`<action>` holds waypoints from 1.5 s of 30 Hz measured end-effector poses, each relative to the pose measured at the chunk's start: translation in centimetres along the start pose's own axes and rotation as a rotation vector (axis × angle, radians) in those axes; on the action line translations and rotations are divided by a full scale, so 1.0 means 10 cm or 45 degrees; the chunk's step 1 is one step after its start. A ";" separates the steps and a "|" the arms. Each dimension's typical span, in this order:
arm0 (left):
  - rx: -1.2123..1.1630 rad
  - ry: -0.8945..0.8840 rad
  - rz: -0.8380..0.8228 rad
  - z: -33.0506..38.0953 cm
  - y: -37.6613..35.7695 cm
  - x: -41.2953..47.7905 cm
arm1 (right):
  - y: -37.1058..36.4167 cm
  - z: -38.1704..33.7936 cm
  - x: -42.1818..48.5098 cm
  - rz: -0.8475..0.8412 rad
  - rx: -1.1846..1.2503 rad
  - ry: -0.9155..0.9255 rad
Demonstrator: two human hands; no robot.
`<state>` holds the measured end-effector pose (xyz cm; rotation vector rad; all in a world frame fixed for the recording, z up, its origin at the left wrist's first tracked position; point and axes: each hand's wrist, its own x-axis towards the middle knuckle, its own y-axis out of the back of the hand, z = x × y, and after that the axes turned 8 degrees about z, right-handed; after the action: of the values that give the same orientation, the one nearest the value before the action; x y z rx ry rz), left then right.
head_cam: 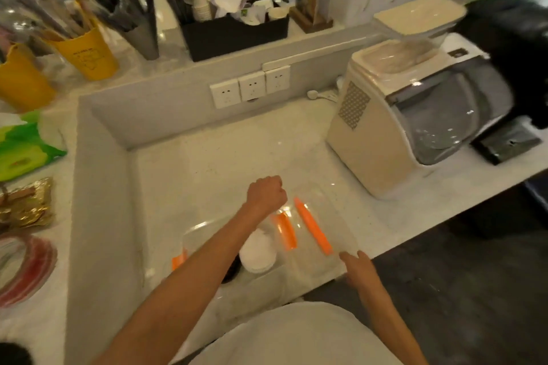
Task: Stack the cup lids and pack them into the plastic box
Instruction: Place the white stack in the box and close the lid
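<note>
white counter (pixel 225 157), clear plastic box (pixel 311 249)
left hand (pixel 267 194) clenched above stacked cup lids (pixel 257 252); right hand (pixel 357 268) open at box edge

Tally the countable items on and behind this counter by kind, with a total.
Yellow buckets: 2
Wall sockets: 3
Orange latches on the clear plastic box: 3
Stacks of white cup lids: 1
Countertop ice makers: 1
Total: 10
</note>
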<state>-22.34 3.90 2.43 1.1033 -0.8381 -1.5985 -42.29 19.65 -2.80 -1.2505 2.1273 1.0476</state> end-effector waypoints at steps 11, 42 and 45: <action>0.186 0.008 -0.607 0.47 -0.45 0.57 | 0.15 0.29 -0.08 -0.460 0.210 -0.228; -0.952 0.897 0.467 -1.63 0.16 -1.94 | -1.04 -0.98 -0.55 -0.479 -0.626 0.714; -0.931 0.840 0.433 -1.50 0.06 -1.99 | -0.90 -0.82 -0.50 -0.384 -0.753 0.834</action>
<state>-6.02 22.72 2.93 0.8020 0.0248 -1.0048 -32.08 13.09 2.24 -2.3859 1.9935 1.3005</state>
